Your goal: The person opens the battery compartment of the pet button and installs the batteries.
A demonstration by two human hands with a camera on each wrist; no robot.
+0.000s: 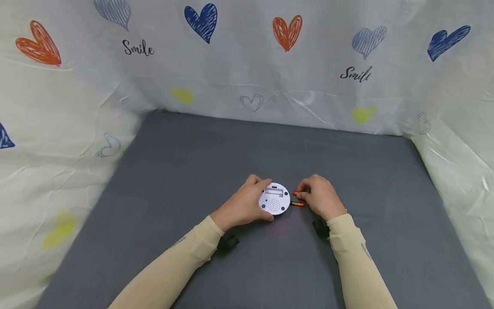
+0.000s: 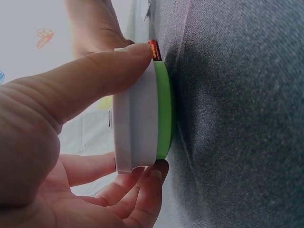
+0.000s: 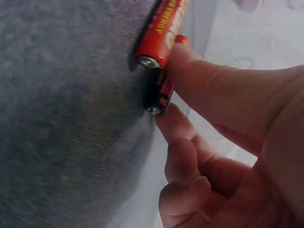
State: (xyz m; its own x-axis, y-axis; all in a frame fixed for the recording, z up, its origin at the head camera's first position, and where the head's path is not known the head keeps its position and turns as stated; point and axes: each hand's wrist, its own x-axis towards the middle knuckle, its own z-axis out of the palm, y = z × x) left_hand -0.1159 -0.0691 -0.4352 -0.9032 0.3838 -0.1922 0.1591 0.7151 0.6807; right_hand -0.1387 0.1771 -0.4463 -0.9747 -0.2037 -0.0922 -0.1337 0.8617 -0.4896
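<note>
A round white device [image 1: 275,200] lies on the grey table [image 1: 185,171] with its back up, showing a speaker grille and an uncovered battery slot. My left hand [image 1: 252,201] grips it by the rim. In the left wrist view the thumb [image 2: 95,71] and fingers [image 2: 142,183] clamp its white body [image 2: 135,118], which has a green base [image 2: 164,114]. Two red-and-black batteries lie just right of the device. My right hand [image 1: 310,196] pinches one battery [image 3: 160,95] between thumb and forefinger, while the other battery [image 3: 164,26] lies against it on the table.
White plastic sheeting with printed hearts and "Smile" [image 1: 355,74] walls the table at the back and both sides. Grey cloth stretches around the hands. Black wrist straps [image 1: 227,242] sit at both beige sleeves.
</note>
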